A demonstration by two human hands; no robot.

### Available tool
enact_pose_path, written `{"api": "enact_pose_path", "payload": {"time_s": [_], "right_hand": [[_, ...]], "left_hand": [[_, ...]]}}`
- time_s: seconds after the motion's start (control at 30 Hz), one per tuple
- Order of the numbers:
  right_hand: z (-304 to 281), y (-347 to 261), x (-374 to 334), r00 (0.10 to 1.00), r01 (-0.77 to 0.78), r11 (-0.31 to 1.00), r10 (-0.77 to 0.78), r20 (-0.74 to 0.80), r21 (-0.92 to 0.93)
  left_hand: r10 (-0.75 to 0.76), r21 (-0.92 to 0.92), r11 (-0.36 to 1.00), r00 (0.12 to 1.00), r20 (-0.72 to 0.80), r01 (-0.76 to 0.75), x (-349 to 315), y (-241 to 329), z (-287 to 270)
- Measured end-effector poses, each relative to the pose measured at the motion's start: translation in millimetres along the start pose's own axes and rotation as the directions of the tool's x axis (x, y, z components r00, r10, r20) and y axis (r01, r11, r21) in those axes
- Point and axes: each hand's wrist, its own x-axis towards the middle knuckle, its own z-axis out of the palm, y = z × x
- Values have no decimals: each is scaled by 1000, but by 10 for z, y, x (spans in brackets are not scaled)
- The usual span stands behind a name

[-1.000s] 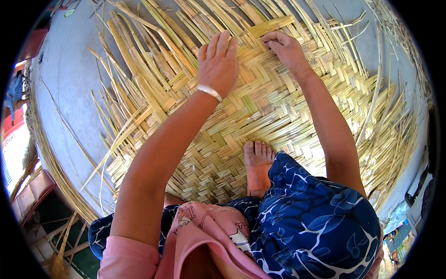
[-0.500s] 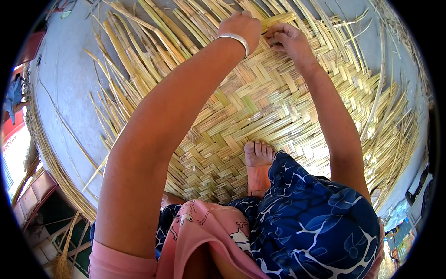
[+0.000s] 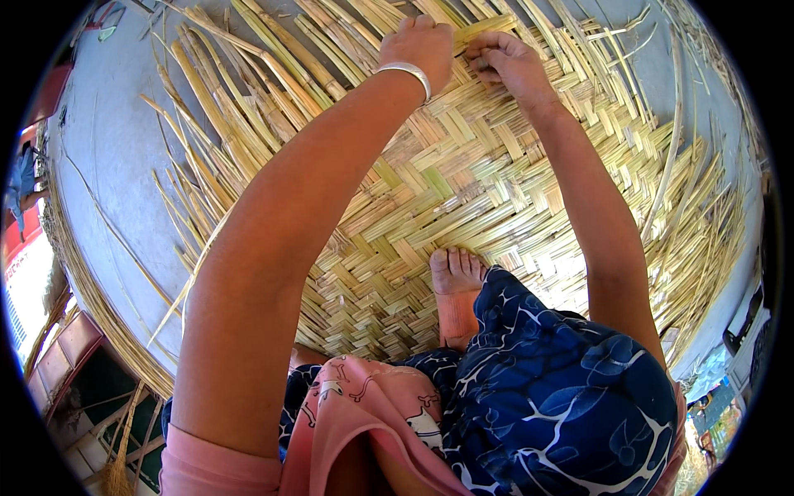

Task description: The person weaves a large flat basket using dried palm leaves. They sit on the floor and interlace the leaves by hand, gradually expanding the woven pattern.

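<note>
A herringbone-woven mat (image 3: 430,248) of split, straw-coloured reed lies on the floor, my bare foot (image 3: 457,273) resting on it. At its far edge my left hand (image 3: 416,51), a silver bangle on the wrist, is closed with its back up. A flat yellow-green reed strip (image 3: 486,27) runs out from under that hand to the right; the hand covers its near end. Just beside the strip my right hand (image 3: 511,68) is closed in a pinch over the weave. Whatever lies between its fingertips is hidden.
Loose reed ends (image 3: 240,107) fan out beyond the mat at far left, and thinner ends (image 3: 703,223) spread at right. A bundle of long stems (image 3: 112,331) curves along the left side of the grey floor (image 3: 99,165). A broom (image 3: 120,463) stands at lower left.
The view has shifted slightly, so the scene sits a little further left and up. Both hands stay at the same part of the mat, with almost the same grip.
</note>
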Motion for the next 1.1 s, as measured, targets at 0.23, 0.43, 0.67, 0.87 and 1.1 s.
{"api": "enact_pose_path", "payload": {"time_s": [0.23, 0.43, 0.67, 0.87, 1.1], "right_hand": [[36, 28, 1, 1000, -2, 999, 2, -17, -36], [70, 18, -42, 999, -17, 995, 13, -36, -100], [87, 60, -65, 998, 41, 996, -44, -45, -85], [108, 186, -87, 989, 117, 963, -136, -62, -245], [106, 237, -85, 983, 147, 946, -172, -66, -288]], "left_hand": [[67, 86, 994, 998, -21, -65, -168, -7, 104], [128, 140, 984, 986, -103, -113, -448, 72, 210], [176, 136, 978, 972, -157, -156, -664, 108, 247], [148, 62, 988, 970, -195, -138, -821, 168, 241], [139, 60, 990, 977, -160, -131, -852, 158, 194]]}}
